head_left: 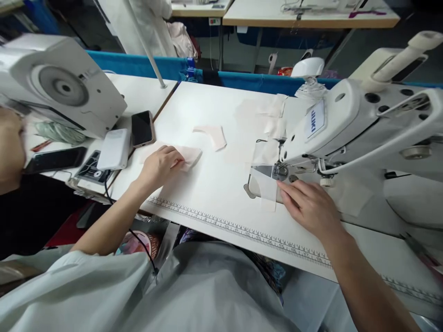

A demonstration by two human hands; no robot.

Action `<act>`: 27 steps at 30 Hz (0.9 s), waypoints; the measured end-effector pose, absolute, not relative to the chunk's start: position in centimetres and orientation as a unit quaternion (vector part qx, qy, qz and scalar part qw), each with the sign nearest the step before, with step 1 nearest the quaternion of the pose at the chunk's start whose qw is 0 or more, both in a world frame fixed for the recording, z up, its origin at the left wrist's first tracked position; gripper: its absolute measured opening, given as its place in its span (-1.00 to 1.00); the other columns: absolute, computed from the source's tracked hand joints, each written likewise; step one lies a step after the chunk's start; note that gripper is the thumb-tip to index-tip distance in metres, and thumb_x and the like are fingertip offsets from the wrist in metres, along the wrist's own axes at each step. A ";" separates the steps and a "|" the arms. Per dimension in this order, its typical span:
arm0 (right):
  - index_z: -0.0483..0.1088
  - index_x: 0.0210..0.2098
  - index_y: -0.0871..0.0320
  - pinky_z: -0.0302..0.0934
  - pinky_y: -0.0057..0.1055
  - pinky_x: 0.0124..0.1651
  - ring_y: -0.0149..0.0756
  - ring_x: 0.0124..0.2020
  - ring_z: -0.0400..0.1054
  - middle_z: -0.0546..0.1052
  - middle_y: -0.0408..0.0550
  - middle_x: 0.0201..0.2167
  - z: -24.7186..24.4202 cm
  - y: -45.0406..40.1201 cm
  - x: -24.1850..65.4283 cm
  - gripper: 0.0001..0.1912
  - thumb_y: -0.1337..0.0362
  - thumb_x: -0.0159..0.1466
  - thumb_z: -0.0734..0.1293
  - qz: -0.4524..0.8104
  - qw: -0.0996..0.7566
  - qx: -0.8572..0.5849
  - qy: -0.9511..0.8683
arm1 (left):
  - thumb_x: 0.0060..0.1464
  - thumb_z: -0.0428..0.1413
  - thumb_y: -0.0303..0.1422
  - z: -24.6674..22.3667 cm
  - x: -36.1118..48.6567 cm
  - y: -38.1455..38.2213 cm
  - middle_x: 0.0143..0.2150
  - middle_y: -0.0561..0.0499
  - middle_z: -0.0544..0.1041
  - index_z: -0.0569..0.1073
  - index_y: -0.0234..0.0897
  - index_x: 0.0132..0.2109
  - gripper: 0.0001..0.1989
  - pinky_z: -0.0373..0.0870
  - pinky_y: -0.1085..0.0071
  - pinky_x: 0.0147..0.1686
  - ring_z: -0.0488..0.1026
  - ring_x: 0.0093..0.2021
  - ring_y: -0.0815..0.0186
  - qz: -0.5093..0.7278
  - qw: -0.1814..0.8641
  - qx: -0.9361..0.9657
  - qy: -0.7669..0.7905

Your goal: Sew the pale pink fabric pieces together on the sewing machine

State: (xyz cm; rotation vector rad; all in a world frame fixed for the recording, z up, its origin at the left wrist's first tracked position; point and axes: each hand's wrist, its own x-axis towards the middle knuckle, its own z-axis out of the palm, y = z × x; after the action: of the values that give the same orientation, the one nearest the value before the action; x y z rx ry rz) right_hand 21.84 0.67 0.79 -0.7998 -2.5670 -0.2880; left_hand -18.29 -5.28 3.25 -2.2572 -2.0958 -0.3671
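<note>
My left hand [162, 162] is closed at the edge of some pale pink fabric pieces [192, 156] lying on the white table. Its thumb and fingertips are pinched together on the cloth. A curved pale pink fabric piece [215, 135] lies flat by itself a little further back. On the right, my right hand [308, 203] rests on the table with its fingers stretched out. Its index fingertip touches the edge of a thin whitish fabric strip [268, 189], just in front of the presser foot [280, 170] of the white sewing machine [332, 120].
A second sewing machine [65, 83] stands at left, near a white power bank [113, 148], a phone [141, 128] and a dark phone [57, 159]. Part of another person [10, 147] shows at the left edge. A printed ruler [238, 230] follows the table's front edge.
</note>
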 end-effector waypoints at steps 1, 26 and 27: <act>0.49 -0.03 0.28 0.15 -0.34 -0.23 -0.31 -0.37 0.36 0.50 -0.06 -0.38 0.8 0.7 21.9 -0.73 0.37 0.37 0.22 -0.104 0.216 -0.288 -0.927 | 0.22 -0.03 -0.32 3.3 -18.3 -5.2 -0.28 -0.11 0.54 0.50 -0.28 -0.30 -0.76 0.35 0.32 -0.30 0.44 -0.22 0.18 -0.114 0.023 -0.727 -0.677; 0.47 -0.09 0.17 0.20 -0.44 -0.40 -0.42 -0.45 0.35 0.56 -0.07 -0.36 2.8 -1.2 21.0 -0.79 0.40 0.33 0.25 0.152 0.275 -0.239 -0.919 | 0.23 0.13 -0.43 0.0 -9.4 -15.5 0.15 -0.06 0.52 0.22 -0.23 0.31 -0.47 0.28 0.28 0.23 0.36 0.25 0.25 -0.222 -0.017 -0.895 -0.388; 0.46 -0.10 0.15 0.20 -0.48 -0.42 -0.45 -0.44 0.36 0.57 -0.06 -0.30 3.2 -1.6 20.9 -0.80 0.39 0.34 0.24 0.227 0.272 -0.225 -0.908 | 0.22 0.13 -0.49 -0.1 -9.2 -15.5 0.09 -0.01 0.56 0.28 -0.20 0.26 -0.51 0.30 0.33 0.18 0.42 0.20 0.30 -0.246 -0.019 -0.892 -0.379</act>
State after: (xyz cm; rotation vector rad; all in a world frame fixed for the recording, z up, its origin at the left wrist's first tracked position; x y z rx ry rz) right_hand 20.90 -1.57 3.25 -0.6056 -2.4442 0.6108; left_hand -9.21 -15.52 -0.14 -2.8366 -1.2046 -0.7824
